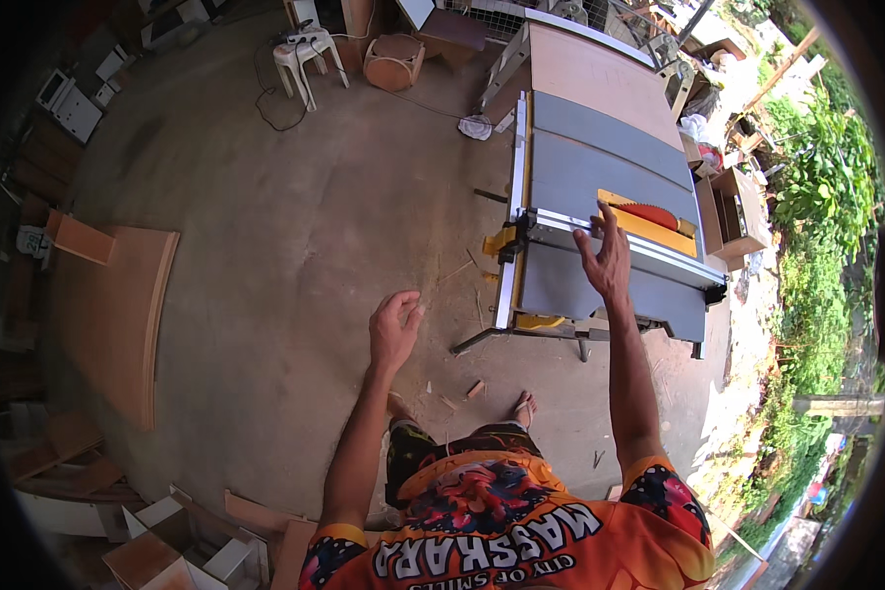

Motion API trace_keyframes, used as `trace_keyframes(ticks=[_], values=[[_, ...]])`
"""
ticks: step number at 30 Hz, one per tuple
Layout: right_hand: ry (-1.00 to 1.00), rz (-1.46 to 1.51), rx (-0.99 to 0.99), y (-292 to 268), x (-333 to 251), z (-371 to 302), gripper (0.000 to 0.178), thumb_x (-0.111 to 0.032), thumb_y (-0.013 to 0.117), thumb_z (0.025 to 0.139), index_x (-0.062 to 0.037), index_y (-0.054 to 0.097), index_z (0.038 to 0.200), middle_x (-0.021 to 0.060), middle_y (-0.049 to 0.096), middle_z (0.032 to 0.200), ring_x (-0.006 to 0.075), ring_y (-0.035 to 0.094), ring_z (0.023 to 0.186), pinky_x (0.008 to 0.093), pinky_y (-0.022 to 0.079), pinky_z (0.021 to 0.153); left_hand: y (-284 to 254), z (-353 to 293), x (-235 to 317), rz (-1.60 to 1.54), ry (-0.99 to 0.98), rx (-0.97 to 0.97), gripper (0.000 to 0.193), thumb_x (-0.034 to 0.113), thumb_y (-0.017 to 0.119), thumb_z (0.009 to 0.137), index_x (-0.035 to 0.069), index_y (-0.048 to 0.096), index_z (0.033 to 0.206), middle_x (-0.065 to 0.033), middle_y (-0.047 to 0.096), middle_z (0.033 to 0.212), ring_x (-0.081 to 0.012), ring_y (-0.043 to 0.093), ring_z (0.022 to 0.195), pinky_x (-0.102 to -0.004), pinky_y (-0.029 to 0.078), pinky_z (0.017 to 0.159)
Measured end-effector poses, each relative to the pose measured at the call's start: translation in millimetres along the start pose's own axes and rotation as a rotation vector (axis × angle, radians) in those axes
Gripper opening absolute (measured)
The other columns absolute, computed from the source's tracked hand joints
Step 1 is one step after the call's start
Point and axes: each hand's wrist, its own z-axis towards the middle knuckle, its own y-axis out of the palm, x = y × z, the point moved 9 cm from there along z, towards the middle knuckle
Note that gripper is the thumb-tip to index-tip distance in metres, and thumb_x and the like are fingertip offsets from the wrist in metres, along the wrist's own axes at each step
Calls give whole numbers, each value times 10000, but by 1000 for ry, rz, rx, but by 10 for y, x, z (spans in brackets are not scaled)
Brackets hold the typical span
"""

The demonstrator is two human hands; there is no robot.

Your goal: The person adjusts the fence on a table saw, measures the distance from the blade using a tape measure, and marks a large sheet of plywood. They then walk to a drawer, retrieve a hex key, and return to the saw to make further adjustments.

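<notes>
My right hand (608,258) reaches over a table saw (600,162) with a grey top, its fingers stretched and apart, holding nothing. Its fingertips overlap the silver rip fence (556,218) in the picture; whether they touch it I cannot tell. Just beyond the fingers, a red circular blade (651,213) rises from a yellow insert (669,236). My left hand (395,329) hangs in the air left of the saw, above the concrete floor. Its fingers are loosely bent, thumb apart from them, with nothing between.
Behind the saw stands a pale board table (600,79). A wooden cabinet box (737,211) sits at its right. Large brown panels (118,315) lie at the left. A white stool (307,57) with a cord stands far back. Wood scraps (476,389) lie near my feet.
</notes>
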Motion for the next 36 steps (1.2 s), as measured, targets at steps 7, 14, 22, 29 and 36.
trace_keyframes(ticks=[7,14,22,29,36], values=[[182,-315,32,737,-442,252,496,-447,503,1053,-89,556,1392,161,736,955,312,657,975,467,370,1062,-1107,-469,-1066,-87,-295,-154,299,106,725,963,-27,685,1228,-143,730,1179,-238,741,1037,-354,598,888],[210,-296,135,786,-459,283,367,-315,514,1053,-98,548,1348,151,714,892,330,656,967,470,383,1070,-836,227,-426,-29,-117,-446,340,144,726,967,-24,679,1259,-155,746,1139,-236,741,1011,-355,596,885],[375,-364,155,781,-479,449,291,-306,566,1027,-100,679,1199,124,723,804,307,668,924,455,376,1089,-140,1193,-378,-30,-48,-776,407,178,751,949,-5,665,1301,-138,752,1183,-214,751,1007,-345,594,890],[604,-245,148,710,-286,484,326,-366,561,1053,-89,731,1039,83,654,662,266,636,784,442,359,1094,-26,2469,-775,127,-106,-942,440,326,747,942,38,692,1270,-179,752,1193,-274,735,1099,-394,567,943],[659,-472,31,1210,1338,358,558,-539,596,997,-3,707,890,225,733,823,370,722,772,512,542,711,82,4262,-823,136,-12,-784,471,357,751,909,32,694,1245,-161,755,1180,-312,724,1112,-409,565,954]])
